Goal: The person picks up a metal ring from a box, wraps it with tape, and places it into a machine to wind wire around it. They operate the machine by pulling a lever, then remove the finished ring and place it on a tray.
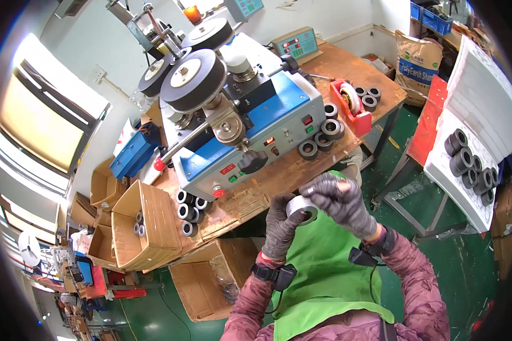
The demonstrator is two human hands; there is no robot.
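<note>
- Left hand (280,226), gloved: fingers curled closed round the left side of a pale grey ring (295,206), gripping it.
- Right hand (340,203), gloved: fingers bent and drawn together just beside the ring's upper right edge; can't tell if they touch it or pinch anything small.
- Ring location: between the hands, in front of the green apron (347,261), near the front edge of the wooden bench (242,209); tilted, hole partly visible.
- Step, judged: close two-handed handling of one ring, left as holder, right as working hand.
- Next move, judged: calls for a steady left grip and fine right-fingertip control at the rim.
- Around: blue-and-white machine (293,101) on bench, dark rings (308,149) along its front, red tape dispenser (363,123) beyond, open carton (194,290) below.
</note>
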